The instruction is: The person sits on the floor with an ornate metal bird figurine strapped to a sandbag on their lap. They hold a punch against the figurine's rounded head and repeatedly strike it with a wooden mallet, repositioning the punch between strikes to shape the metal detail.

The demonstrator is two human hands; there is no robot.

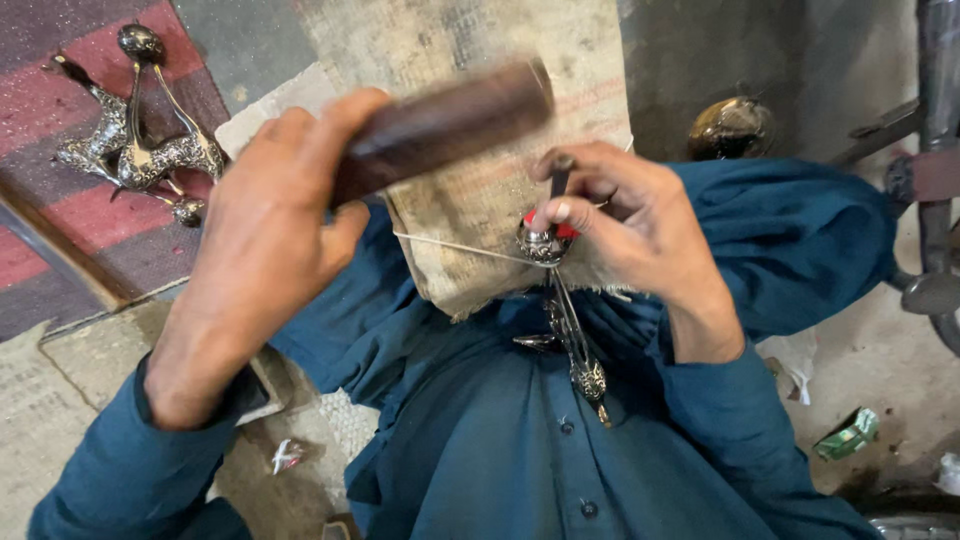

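Left hand (265,215) gripping a raised wooden mallet (440,125); right hand (625,215) fingers pinching a punch (558,182) on an ornate metal piece (570,320) over burlap (470,150). Two finished-looking pieces (135,140) aside; hammering apparently midway.

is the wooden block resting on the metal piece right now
No, the wooden block is raised in the left hand, apart from the metal piece.

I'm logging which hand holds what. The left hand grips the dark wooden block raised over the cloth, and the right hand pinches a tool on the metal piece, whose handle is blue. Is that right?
Not quite: the head view shows red, not blue, at the tool in the right hand. The rest holds: the left hand grips the wooden block over the cloth, and the tool meets the metal piece.
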